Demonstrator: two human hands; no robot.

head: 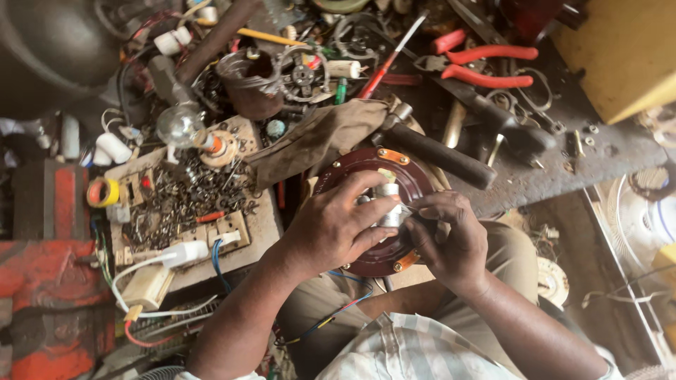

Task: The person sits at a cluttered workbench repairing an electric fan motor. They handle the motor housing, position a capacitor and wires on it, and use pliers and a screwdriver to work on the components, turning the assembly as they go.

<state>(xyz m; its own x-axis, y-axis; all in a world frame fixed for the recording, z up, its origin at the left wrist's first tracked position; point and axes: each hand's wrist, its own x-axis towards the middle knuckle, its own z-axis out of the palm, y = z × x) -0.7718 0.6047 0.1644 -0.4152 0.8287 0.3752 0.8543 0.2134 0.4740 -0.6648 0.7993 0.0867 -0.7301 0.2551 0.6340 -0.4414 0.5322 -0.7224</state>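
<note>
A round dark-red motor housing with orange tabs rests on my lap at the bench edge. A shiny metal cylinder stands at its centre. My left hand wraps around the housing and presses fingers against the cylinder. My right hand pinches the cylinder from the right side. Coloured wires trail from under the housing.
A cluttered workbench holds a hammer, red-handled pliers, a red screwdriver, a brown cloth, a clear bulb, a board of screws and sockets, and a tape roll. A white fan guard lies right.
</note>
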